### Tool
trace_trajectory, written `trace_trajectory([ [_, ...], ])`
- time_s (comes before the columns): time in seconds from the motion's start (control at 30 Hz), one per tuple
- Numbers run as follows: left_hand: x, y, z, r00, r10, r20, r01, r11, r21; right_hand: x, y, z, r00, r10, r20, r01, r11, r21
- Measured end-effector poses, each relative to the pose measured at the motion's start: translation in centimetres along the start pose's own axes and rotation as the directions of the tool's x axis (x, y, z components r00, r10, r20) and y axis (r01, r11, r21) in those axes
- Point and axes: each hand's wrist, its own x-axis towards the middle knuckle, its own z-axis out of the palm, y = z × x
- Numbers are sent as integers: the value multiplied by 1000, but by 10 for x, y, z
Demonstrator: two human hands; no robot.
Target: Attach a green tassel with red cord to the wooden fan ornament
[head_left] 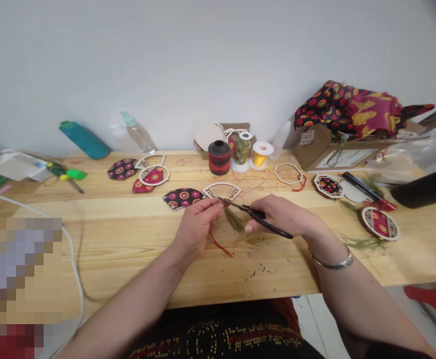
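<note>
My left hand (198, 221) pinches the top of a green thread tassel (234, 220), whose strands fan down to the right. A red cord (221, 246) trails below my left fingers. In my right hand (276, 215) is a pair of black-handled scissors (257, 216), fingers closed round the handles. The scissor tips lie right at my left fingertips, by the tassel's top; whether they touch the thread is hard to make out. Just beyond my hands lie a fan-shaped wooden frame (222, 191) and a dark patterned fabric piece (183, 198).
Thread spools stand at the back: red-black (219, 158), olive (243, 149) and yellow (260, 158). On the right are a cardboard box (333, 153) with patterned cloth, a round fabric ornament (379, 223) and a black marker (360, 185). A screwdriver (72, 182) and a white cable (70, 239) lie left.
</note>
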Motion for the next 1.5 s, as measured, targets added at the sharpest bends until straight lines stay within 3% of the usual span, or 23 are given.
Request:
trace_trajectory([
  [1.5,0,2,-1,999,41,-12,-40,998,49,3,-6,3,990,114,-83,-106,989,100],
])
